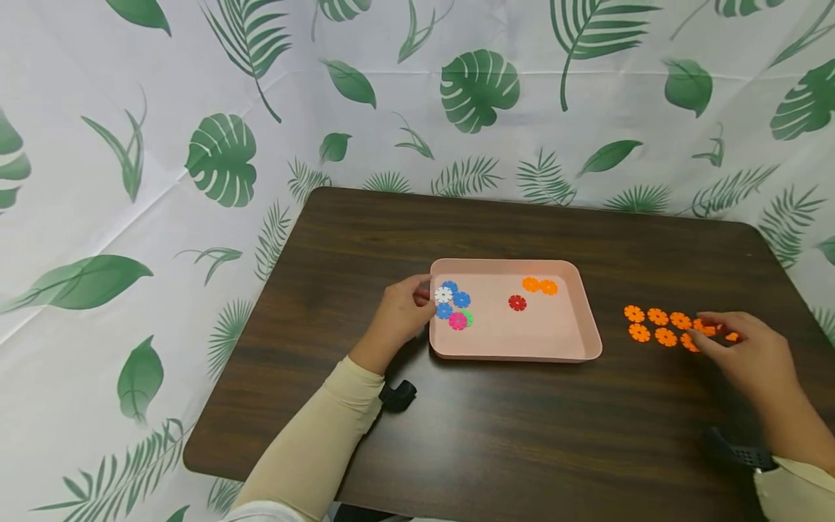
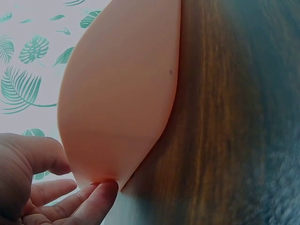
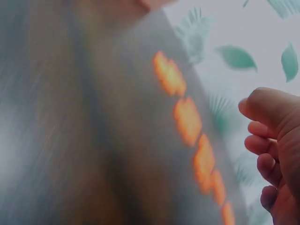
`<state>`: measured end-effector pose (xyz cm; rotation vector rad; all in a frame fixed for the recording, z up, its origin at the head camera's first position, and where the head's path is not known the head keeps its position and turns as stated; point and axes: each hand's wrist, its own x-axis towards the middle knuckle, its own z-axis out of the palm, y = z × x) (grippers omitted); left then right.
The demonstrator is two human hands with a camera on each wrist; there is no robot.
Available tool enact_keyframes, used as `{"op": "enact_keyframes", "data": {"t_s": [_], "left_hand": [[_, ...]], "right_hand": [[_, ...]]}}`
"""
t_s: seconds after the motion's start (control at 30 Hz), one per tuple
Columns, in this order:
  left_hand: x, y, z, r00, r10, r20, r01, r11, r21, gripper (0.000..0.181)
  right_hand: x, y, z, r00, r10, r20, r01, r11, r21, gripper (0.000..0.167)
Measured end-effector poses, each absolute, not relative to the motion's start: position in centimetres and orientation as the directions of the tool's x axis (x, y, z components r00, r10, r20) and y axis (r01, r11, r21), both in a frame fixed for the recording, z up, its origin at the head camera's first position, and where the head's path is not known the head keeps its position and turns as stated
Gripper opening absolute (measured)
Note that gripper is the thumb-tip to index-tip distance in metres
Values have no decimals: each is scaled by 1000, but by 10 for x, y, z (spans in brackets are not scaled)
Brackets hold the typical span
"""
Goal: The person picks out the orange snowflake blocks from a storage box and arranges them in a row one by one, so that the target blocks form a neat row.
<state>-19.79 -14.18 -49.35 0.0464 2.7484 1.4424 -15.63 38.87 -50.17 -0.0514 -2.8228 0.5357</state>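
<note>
A shallow pink tray (image 1: 496,346) lies on the table with my left hand (image 1: 404,313) at its left end. In the left wrist view, the left hand (image 2: 51,183) holds the tray's wall (image 2: 122,93) near one corner, its fingertips against it. Over at the right, my right hand (image 1: 750,355) hovers above two rows of orange notched discs (image 1: 665,336), covering some of them. The right wrist view shows bent fingers and thumb of that right hand (image 3: 276,145) with nothing visible between them; the orange discs (image 3: 187,122) are blurred there.
Inside the tray, blue discs (image 1: 462,299), a white disc (image 1: 443,294), a pink disc (image 1: 458,320) and a partly covered green disc (image 1: 469,318) cluster at left. A red disc (image 1: 517,303) and two orange discs (image 1: 540,286) lie farther right. A leaf-print cloth (image 1: 391,109) hangs behind the dark table (image 1: 496,435).
</note>
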Motion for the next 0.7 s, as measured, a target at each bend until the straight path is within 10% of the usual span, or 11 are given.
{"op": "enact_keyframes", "data": {"t_s": [0.7], "left_hand": [[-199, -144, -497, -996, 78, 53, 87, 549, 831, 51]], "right_hand": [[-247, 228, -457, -941, -322, 106, -337, 854, -397, 35]]}}
